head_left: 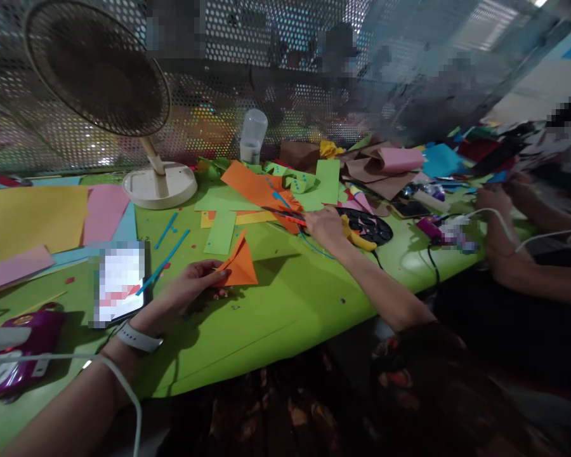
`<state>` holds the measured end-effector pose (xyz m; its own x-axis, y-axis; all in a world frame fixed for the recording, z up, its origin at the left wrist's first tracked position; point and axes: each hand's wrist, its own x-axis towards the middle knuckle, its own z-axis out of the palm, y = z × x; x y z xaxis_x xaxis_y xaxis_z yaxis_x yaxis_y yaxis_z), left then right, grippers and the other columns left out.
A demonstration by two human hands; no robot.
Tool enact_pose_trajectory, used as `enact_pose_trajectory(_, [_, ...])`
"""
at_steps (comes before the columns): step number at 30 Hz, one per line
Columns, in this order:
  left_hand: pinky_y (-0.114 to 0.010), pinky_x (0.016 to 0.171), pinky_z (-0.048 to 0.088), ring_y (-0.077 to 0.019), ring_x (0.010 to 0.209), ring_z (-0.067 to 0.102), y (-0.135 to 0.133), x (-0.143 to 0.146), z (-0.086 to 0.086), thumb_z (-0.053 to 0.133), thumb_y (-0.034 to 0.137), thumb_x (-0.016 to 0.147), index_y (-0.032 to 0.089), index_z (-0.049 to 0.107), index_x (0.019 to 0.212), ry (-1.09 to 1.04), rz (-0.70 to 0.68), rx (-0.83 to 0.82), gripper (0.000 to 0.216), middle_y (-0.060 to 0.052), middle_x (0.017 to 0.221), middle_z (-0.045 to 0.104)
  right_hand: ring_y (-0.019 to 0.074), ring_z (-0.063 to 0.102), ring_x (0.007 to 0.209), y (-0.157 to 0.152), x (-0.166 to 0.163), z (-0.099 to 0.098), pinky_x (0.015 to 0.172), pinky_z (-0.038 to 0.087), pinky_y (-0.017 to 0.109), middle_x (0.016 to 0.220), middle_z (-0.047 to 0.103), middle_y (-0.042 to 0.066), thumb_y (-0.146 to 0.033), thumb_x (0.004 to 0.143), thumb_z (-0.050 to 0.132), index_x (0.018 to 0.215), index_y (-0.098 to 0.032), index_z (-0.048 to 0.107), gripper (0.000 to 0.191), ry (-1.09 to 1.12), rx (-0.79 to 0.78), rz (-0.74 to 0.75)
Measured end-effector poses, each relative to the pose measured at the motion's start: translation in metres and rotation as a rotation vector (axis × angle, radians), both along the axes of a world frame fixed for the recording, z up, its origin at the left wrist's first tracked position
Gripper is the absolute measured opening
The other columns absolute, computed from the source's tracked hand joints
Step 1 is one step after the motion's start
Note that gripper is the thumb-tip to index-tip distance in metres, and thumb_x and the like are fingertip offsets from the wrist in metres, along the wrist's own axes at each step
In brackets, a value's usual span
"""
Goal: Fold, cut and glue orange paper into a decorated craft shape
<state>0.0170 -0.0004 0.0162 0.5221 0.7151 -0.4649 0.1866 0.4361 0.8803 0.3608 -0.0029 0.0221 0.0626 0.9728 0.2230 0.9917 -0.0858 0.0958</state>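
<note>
My left hand (202, 277) pinches a folded piece of orange paper (242, 265) between thumb and fingers, just above the green tabletop. A pointed flap stands up from its top edge. Farther right, my right hand (326, 228) is closed on scissors (295, 218) with a red handle and dark blades pointing left. The scissors lie over a larger orange sheet (247, 184) with a fringed edge. A light green strip (221, 233) lies between the hands. Beside my right hand are a yellow object (361, 241) and a black round mat (374, 223).
A fan (159, 184) stands at the back left, near a phone (121, 282) and coloured sheets (33, 216). A clear bottle (254, 134) stands by the perforated screen. Brown paper (378, 171) lies behind my right hand. Another person's hands (497, 197) are at far right.
</note>
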Motion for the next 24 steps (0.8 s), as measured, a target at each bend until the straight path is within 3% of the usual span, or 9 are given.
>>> enact_pose_trajectory(4, [-0.010,0.039,0.040,-0.0075,0.048,0.059,0.000,-0.001,-0.001,0.081,0.043,0.071,0.015,0.064,0.096,0.007,-0.031,0.017,0.042,-0.003,0.063,0.069,0.0272,0.063,0.093,0.019,-0.014,0.012,0.088,0.039,0.040,0.096,0.071,0.017,-0.020,0.099,0.031,0.107,-0.009,0.069,0.040,0.032,0.093,-0.015])
enact_pose_trajectory(9, [-0.013,0.040,0.043,-0.0091,0.049,0.061,0.002,-0.003,-0.004,0.080,0.043,0.072,0.017,0.063,0.100,0.019,-0.028,0.041,0.042,-0.001,0.061,0.068,0.0242,0.061,0.105,0.027,-0.027,0.012,0.085,0.044,0.031,0.118,0.069,0.010,-0.042,0.094,0.050,0.128,-0.020,0.060,0.042,0.111,-0.007,0.176])
enact_pose_trajectory(15, [-0.011,0.041,0.043,-0.0072,0.051,0.061,0.004,-0.004,-0.008,0.080,0.041,0.074,0.017,0.062,0.103,-0.008,-0.043,0.037,0.041,-0.001,0.071,0.071,0.0257,0.065,0.087,0.014,0.001,0.011,0.067,0.042,0.030,0.099,0.072,0.010,-0.035,0.084,0.058,0.105,-0.020,0.068,0.028,0.090,-0.198,0.043])
enact_pose_trajectory(20, [-0.010,0.039,0.041,-0.0061,0.049,0.060,0.002,-0.005,-0.007,0.078,0.041,0.076,0.016,0.061,0.105,0.008,-0.057,0.030,0.042,-0.001,0.068,0.070,0.0248,0.065,0.089,0.011,0.002,0.017,0.069,0.040,0.029,0.099,0.072,0.009,-0.027,0.086,0.056,0.106,-0.022,0.068,0.024,0.075,-0.201,0.060])
enact_pose_trajectory(24, [-0.010,0.035,0.037,-0.0059,0.047,0.058,0.000,-0.002,-0.002,0.079,0.040,0.075,0.016,0.060,0.106,0.022,-0.024,0.018,0.043,-0.002,0.068,0.070,0.0235,0.065,0.090,0.012,-0.007,0.021,0.071,0.042,0.028,0.101,0.072,0.009,-0.036,0.087,0.059,0.117,-0.021,0.064,0.034,0.207,-0.156,0.083])
